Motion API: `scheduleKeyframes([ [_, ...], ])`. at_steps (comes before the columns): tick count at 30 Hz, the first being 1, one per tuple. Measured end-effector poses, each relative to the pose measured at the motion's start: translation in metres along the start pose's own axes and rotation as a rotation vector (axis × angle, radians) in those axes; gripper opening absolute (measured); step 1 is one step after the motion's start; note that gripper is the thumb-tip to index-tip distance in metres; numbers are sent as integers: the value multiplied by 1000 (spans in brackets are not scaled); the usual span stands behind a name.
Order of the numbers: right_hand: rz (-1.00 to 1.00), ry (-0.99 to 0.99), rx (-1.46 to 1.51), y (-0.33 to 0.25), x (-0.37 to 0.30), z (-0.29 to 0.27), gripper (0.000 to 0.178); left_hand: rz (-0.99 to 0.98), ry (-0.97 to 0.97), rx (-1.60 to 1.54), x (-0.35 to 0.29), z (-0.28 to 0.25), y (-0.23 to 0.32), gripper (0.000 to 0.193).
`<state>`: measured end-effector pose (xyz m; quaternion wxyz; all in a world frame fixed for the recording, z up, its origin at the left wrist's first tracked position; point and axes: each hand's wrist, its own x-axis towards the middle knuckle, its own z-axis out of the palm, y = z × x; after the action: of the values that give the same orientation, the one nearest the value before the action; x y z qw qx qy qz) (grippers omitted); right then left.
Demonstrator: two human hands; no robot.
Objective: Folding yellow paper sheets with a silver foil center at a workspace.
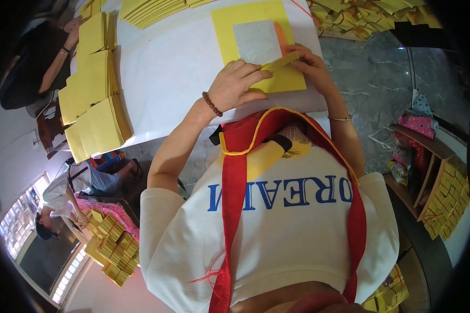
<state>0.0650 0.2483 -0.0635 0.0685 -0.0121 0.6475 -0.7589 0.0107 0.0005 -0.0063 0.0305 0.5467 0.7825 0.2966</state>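
Observation:
A yellow paper sheet [230,31] with a silver foil square [257,40] and an orange band beside the square lies on the white table near its right end. Across the sheet's lower part runs a narrow folded yellow paper strip [281,61], slightly tilted up to the right. My left hand [238,83], with a brown bead bracelet on the wrist, has its fingers closed on the strip's left end. At the other end my right hand [312,65] pinches the strip between thumb and fingers. Whether the strip is part of the sheet, I cannot tell.
Stacks of folded yellow paper [96,88] line the table's left edge, and more yellow paper [151,10] lies along the far edge. Bundled yellow paper [365,18] is piled beyond the right side. Two other people are at the left, one near the stacks, one seated by tied bundles [115,240].

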Motion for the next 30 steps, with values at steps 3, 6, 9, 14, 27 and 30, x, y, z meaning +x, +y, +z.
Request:
scheduleKeyframes([
  [3, 10, -18, 1, 1, 0, -2, 23, 35, 53, 1, -1, 3, -3, 31],
  [6, -30, 5, 11, 11, -1, -11, 28, 32, 123, 20, 0, 6, -5, 25],
  [9, -151, -78, -10, 11, 0, -10, 30, -39, 147, 2, 0, 10, -5, 24],
  [14, -66, -55, -56, 1, 2, -7, 23, 104, 66, 155, 1, 5, 0, 31],
  [27, 1, -58, 22, 1, 2, -6, 17, 81, -11, -4, -2, -1, -6, 30],
  [30, 25, -58, 18, 1, 2, -6, 20, 3, 71, -73, -3, 0, -6, 20],
])
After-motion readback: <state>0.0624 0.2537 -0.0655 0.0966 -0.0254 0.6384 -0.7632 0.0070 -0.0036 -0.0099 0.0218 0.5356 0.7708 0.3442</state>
